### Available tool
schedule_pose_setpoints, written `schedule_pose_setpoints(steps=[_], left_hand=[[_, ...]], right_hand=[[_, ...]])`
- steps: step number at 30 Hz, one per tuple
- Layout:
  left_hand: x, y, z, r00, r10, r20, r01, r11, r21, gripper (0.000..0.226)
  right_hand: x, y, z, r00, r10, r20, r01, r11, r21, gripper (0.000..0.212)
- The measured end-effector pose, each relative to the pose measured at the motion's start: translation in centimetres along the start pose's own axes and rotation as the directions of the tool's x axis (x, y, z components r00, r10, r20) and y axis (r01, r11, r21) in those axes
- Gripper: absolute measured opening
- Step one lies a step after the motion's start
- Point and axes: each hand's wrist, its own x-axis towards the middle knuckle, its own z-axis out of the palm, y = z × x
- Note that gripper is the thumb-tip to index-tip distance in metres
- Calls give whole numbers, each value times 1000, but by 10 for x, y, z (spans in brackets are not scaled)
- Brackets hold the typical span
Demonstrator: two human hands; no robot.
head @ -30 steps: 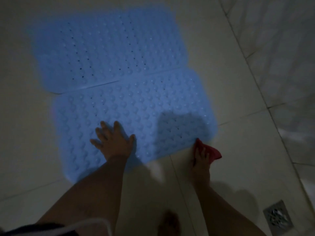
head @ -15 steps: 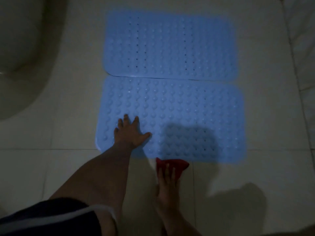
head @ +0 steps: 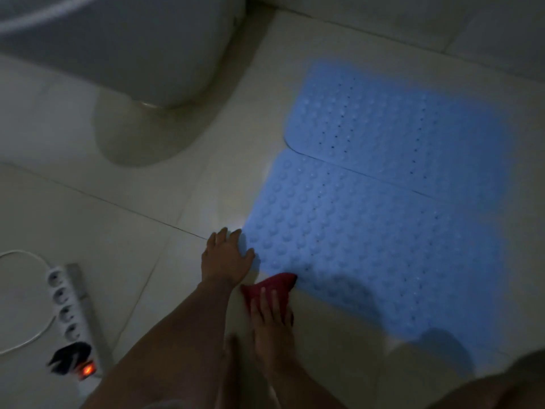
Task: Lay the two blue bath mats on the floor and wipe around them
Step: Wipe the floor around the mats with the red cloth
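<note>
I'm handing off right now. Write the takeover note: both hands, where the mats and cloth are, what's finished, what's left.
Left hand: flat, fingers straight, on the floor at the near mat's left corner, thumb on the mat edge.
Right hand: fingers straight, pressing the red cloth on the floor against the near mat's front edge.
Far mat lies flat, edge to edge with the near one.
Done: both mats laid.
Left: wiping round the mats. Mind the lit power strip on the floor to the left.
</note>
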Motion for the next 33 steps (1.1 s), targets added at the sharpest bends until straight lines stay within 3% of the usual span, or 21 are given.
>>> schedule_pose_setpoints(steps=[4, 10, 14, 18, 20, 23, 26, 29, 31, 33], left_hand=[[-5, -35, -17, 983, -152, -105, 141, 984, -106, 61], [6, -74, -37, 907, -286, -310, 205, 942, -267, 43], [16, -84, -39, 874, -341, -346, 229, 917, -326, 38], [31, -74, -35, 891, -323, -319, 219, 921, -321, 37], [37, -64, -32, 901, -294, -318, 194, 930, -311, 36], [49, -46, -21, 938, -187, -293, 118, 964, -238, 39], [61, -29, -4, 966, 145, -215, -168, 982, -91, 51], [62, -12, 19, 886, 457, -79, -458, 889, -5, 59], [56, -9, 33, 874, 481, 68, -486, 869, 89, 68], [51, -13, 47, 874, 469, 130, -484, 862, 152, 76]], right_hand=[[33, -32, -16, 978, -201, 56, 207, 970, -125, 79], [105, -68, -38, 936, -351, 36, 348, 904, -250, 64], [146, -80, -57, 941, -338, 22, 334, 916, -222, 61], [194, -81, -104, 941, -314, -122, 298, 945, -134, 60], [220, -77, -135, 962, -266, -66, 259, 960, -106, 69], [255, -59, -172, 962, -248, -116, 233, 963, -133, 77], [282, -42, -196, 958, -268, -101, 251, 956, -153, 78], [294, -34, -205, 958, -277, -70, 265, 953, -149, 81], [297, -31, -203, 953, -293, -74, 280, 949, -142, 85], [297, -31, -200, 950, -301, -84, 288, 948, -136, 87]])
